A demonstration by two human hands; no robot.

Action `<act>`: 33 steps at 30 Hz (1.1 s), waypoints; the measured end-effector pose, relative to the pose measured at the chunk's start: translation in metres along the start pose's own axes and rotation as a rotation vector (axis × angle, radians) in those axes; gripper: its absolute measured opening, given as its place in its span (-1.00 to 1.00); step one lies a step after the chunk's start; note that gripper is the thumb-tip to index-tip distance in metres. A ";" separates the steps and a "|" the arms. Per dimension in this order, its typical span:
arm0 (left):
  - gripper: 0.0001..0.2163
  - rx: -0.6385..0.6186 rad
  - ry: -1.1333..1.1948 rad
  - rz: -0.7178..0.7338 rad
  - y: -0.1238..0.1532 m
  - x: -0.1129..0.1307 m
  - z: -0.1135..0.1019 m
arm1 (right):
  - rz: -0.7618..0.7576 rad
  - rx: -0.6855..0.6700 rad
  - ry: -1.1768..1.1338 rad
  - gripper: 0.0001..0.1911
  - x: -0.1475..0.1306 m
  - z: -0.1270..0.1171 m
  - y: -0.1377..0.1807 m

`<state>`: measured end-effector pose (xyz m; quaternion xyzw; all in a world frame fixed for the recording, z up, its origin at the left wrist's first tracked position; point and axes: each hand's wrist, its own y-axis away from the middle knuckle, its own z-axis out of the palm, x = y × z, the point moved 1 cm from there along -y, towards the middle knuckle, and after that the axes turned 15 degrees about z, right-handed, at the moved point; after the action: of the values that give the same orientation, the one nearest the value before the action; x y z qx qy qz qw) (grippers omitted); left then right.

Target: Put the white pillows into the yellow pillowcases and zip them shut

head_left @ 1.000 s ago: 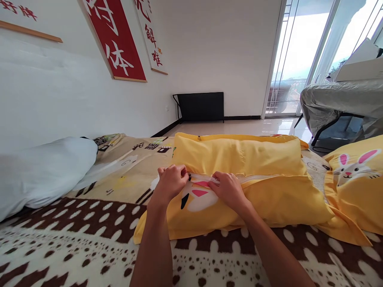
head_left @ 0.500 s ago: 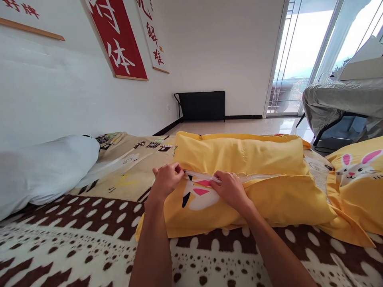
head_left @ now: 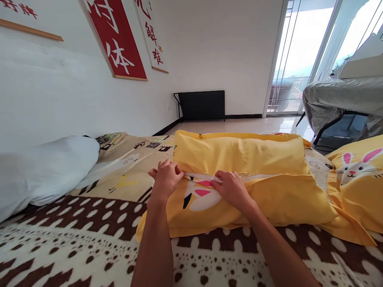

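Note:
A yellow pillowcase with a rabbit print [head_left: 269, 199] lies on the bed in front of me, with a pillow inside it. A white zipper [head_left: 257, 177] runs across its middle. My left hand [head_left: 166, 179] is closed in a pinch at the zipper's left end. My right hand [head_left: 231, 189] is closed on the fabric and zipper edge a little to the right, over the rabbit's pink ears [head_left: 202, 190].
A second yellow rabbit pillow [head_left: 357, 179] lies at the right. A white pillow [head_left: 44, 171] rests at the left by the wall. A brown and white spotted blanket [head_left: 74, 239] covers the bed. A grey covered table [head_left: 338, 99] and glass doors stand beyond.
My left hand has moved a little to the left along the zipper line. My right hand has stayed on the fabric in nearly the same place.

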<state>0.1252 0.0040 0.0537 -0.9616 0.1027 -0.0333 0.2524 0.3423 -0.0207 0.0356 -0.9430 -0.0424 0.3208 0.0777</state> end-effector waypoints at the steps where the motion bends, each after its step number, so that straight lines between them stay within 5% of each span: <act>1: -0.84 0.012 0.003 -0.009 0.000 -0.001 -0.001 | -0.002 -0.001 -0.004 -0.84 0.000 -0.001 0.000; 10: -0.86 0.001 0.040 -0.089 0.001 0.003 -0.010 | -0.023 -0.001 0.016 -0.83 -0.003 -0.007 0.006; 12: -0.93 -0.011 0.165 0.014 0.005 0.008 -0.018 | -0.021 0.026 -0.005 -0.81 -0.003 -0.011 0.007; 16: -0.69 -0.207 0.547 0.417 0.012 0.024 -0.031 | -0.042 0.047 -0.104 -0.72 0.000 -0.019 0.008; 18: -0.75 -0.221 0.593 0.455 0.012 0.029 -0.031 | -0.052 0.053 -0.152 -0.66 0.002 -0.022 0.009; 26: -0.79 0.028 0.708 0.304 0.000 0.026 0.000 | -0.088 0.044 -0.166 -0.72 0.006 -0.022 0.010; 33: -0.83 0.292 0.691 0.210 0.001 0.027 -0.005 | -0.306 0.116 0.023 -0.53 0.033 -0.040 0.001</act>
<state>0.1508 -0.0052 0.0581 -0.8320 0.2736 -0.3436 0.3390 0.3930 -0.0224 0.0472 -0.9231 -0.1658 0.2963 0.1806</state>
